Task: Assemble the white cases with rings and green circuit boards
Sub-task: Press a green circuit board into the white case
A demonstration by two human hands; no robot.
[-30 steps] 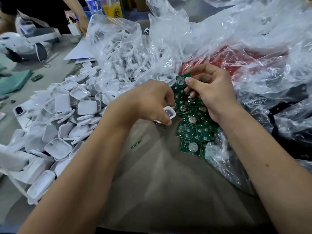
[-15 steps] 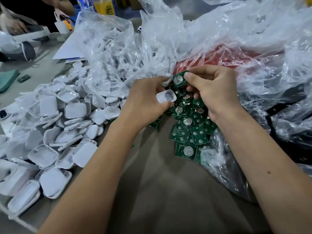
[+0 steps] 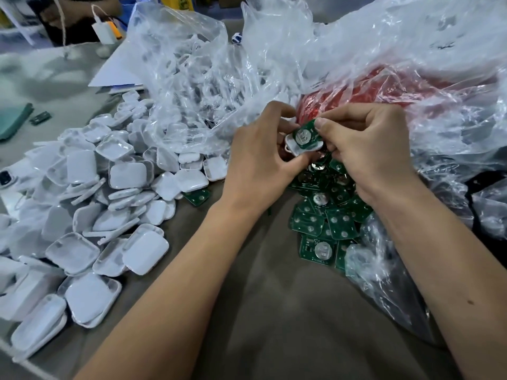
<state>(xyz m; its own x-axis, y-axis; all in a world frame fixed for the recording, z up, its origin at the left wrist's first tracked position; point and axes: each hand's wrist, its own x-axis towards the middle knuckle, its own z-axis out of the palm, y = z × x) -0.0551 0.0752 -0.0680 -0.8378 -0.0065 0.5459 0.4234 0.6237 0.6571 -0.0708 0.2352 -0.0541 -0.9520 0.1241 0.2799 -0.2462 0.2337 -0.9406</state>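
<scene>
My left hand (image 3: 258,163) grips a small white case (image 3: 292,145) from the left, thumb under its near edge. My right hand (image 3: 367,152) pinches a green circuit board (image 3: 304,135) with a round silver cell on top and holds it over the case's open face. The two pieces touch, both tilted toward me. Below my hands lies a heap of green boards (image 3: 323,215). A big pile of white cases (image 3: 109,198) spreads over the table's left side. No ring can be made out.
Crumpled clear plastic bags (image 3: 214,78) rise behind the hands, one holding white parts, one over something red (image 3: 384,91). More plastic (image 3: 384,270) lies at the right. A brown cloth (image 3: 274,311) covers the near table. Another person's white box (image 3: 103,32) sits far left.
Both hands have come together: the left lifted the white case up and right, and the right brought the green board down onto it. The camera moved closer.
</scene>
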